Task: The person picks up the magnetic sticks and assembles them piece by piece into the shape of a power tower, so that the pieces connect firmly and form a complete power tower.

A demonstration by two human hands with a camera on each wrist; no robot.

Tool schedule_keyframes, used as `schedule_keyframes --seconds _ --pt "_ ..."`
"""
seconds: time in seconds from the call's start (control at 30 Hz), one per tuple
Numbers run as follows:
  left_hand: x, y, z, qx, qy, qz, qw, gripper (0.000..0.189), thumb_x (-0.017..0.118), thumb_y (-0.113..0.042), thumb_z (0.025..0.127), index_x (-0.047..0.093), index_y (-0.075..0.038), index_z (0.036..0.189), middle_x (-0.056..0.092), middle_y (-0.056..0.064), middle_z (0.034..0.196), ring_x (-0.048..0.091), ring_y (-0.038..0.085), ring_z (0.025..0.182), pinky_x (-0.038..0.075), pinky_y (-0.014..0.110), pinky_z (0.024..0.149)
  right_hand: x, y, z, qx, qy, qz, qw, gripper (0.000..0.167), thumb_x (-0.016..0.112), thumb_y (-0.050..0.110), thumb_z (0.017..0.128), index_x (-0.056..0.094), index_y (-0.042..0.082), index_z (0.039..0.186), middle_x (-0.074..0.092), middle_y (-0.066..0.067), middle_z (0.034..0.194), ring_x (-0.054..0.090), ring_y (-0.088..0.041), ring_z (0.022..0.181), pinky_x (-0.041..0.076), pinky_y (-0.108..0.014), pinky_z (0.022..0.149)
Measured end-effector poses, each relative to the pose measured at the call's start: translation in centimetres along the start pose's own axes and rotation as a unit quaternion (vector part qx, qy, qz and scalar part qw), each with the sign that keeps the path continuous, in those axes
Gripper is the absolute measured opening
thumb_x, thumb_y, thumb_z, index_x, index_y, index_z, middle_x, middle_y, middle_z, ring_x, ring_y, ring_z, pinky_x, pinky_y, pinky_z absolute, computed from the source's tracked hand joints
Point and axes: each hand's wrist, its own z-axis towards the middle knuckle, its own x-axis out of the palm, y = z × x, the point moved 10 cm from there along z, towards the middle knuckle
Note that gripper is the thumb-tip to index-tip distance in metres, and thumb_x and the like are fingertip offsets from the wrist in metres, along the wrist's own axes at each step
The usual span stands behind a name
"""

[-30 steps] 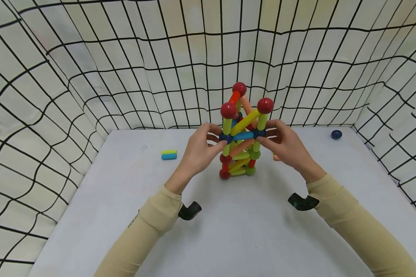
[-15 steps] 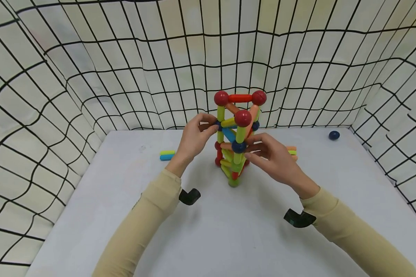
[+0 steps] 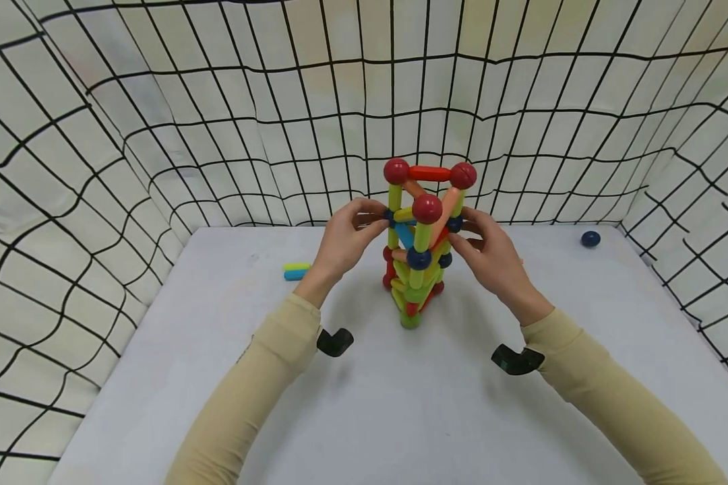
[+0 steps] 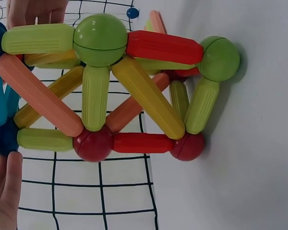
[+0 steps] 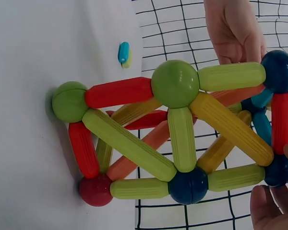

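Observation:
A tower of magnetic rods and balls (image 3: 422, 236) stands upright on the white table (image 3: 400, 404), with three red balls at its top. My left hand (image 3: 347, 242) pinches a dark blue ball (image 3: 391, 217) at the tower's left, partway up. On the far right side, my right hand (image 3: 491, 256) holds another blue ball (image 3: 455, 223) between thumb and fingers. Facing me is a third blue ball (image 3: 419, 259), which neither hand touches. The wrist views show the lower tiers, with green balls (image 4: 100, 40), red rods (image 5: 119, 92) and yellow diagonals; their bottom balls rest on the table.
A yellow-green rod (image 3: 297, 267) and a blue rod (image 3: 294, 275) lie left of the tower. One loose blue ball (image 3: 590, 238) sits near the back right edge. Behind the right hand lies an orange rod (image 4: 157, 21). Black netting (image 3: 315, 135) encloses the table's back and sides.
The tower has turned clockwise as seen from above, bringing one corner to the front. My right hand has left the front blue ball and moved to the one at the right rear.

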Motion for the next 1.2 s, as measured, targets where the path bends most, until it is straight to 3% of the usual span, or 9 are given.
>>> schedule_keyframes --seconds 0.2,0.37,0.47,0.57,0.7,0.83,1.0,1.2 --pt "0.7 0.4 -0.1 -0.004 0.060 -0.025 0.9979 0.032 0.064 -0.015 0.095 0.059 -0.010 0.127 0.059 0.005 0.127 0.059 0.020 0.119 0.050 0.033 0.097 -0.7 -0.5 -0.5 0.014 0.001 0.007 0.9999 0.050 0.058 0.025 0.099 0.042 0.004 0.141 0.048 -0.014 0.139 0.049 -0.032 0.127 0.044 -0.047 0.103" --pt "-0.3 2.2 -0.6 -0.021 0.103 0.014 0.9943 0.034 0.064 -0.022 0.096 0.059 -0.013 0.128 0.060 0.002 0.128 0.058 0.017 0.119 0.048 0.035 0.100 -1.0 -0.8 -1.0 0.017 0.008 0.010 0.9998 0.051 0.060 0.028 0.098 0.043 0.004 0.140 0.050 -0.013 0.137 0.054 -0.032 0.123 0.047 -0.047 0.100" --pt "-2.1 4.7 -1.0 -0.049 0.115 0.047 0.9910 0.034 0.065 -0.024 0.096 0.060 -0.011 0.127 0.060 0.004 0.128 0.057 0.019 0.120 0.046 0.038 0.101 -1.0 -0.8 -1.0 0.011 0.011 0.013 0.9998 0.051 0.060 0.028 0.098 0.043 0.004 0.140 0.050 -0.013 0.137 0.054 -0.032 0.122 0.047 -0.047 0.099" --pt "-4.3 8.1 -1.8 -0.094 0.114 0.088 0.9852 0.032 0.063 -0.022 0.096 0.061 -0.011 0.126 0.060 0.008 0.130 0.055 0.022 0.122 0.045 0.042 0.102 -1.1 -0.8 -1.0 0.007 0.011 0.016 0.9998 0.050 0.060 0.026 0.098 0.043 0.003 0.139 0.050 -0.014 0.137 0.054 -0.032 0.122 0.047 -0.047 0.099" --pt "-6.9 12.3 -3.0 -0.150 0.101 0.147 0.9725 0.032 0.060 -0.018 0.098 0.059 -0.007 0.128 0.058 0.014 0.131 0.052 0.028 0.124 0.043 0.046 0.102 -1.2 -0.9 -1.0 0.006 0.011 0.019 0.9997 0.049 0.060 0.024 0.098 0.043 0.003 0.139 0.051 -0.014 0.136 0.055 -0.031 0.122 0.047 -0.047 0.099" --pt "-9.1 14.9 -4.1 -0.182 0.082 0.202 0.9588 0.030 0.056 -0.013 0.099 0.059 -0.001 0.127 0.059 0.018 0.128 0.051 0.033 0.123 0.042 0.048 0.101 -1.2 -0.8 -0.9 0.003 0.018 0.023 0.9996 0.050 0.060 0.025 0.098 0.043 0.003 0.140 0.051 -0.014 0.136 0.055 -0.033 0.122 0.047 -0.048 0.099" --pt "-9.8 15.9 -4.7 -0.192 0.089 0.250 0.9446 0.026 0.056 -0.007 0.098 0.060 0.004 0.121 0.060 0.023 0.123 0.054 0.036 0.115 0.045 0.047 0.098 -1.1 -0.9 -0.8 0.005 0.022 0.024 0.9995 0.051 0.060 0.027 0.099 0.043 0.004 0.140 0.051 -0.014 0.137 0.055 -0.034 0.121 0.047 -0.048 0.099" --pt "-8.1 15.7 -5.0 -0.189 0.147 0.280 0.9296 0.025 0.061 -0.005 0.094 0.061 0.004 0.116 0.059 0.022 0.113 0.054 0.034 0.104 0.047 0.046 0.090 -1.1 -1.1 -0.8 0.013 0.021 0.023 0.9994 0.050 0.060 0.027 0.098 0.043 0.005 0.140 0.051 -0.013 0.136 0.055 -0.033 0.122 0.047 -0.048 0.099"
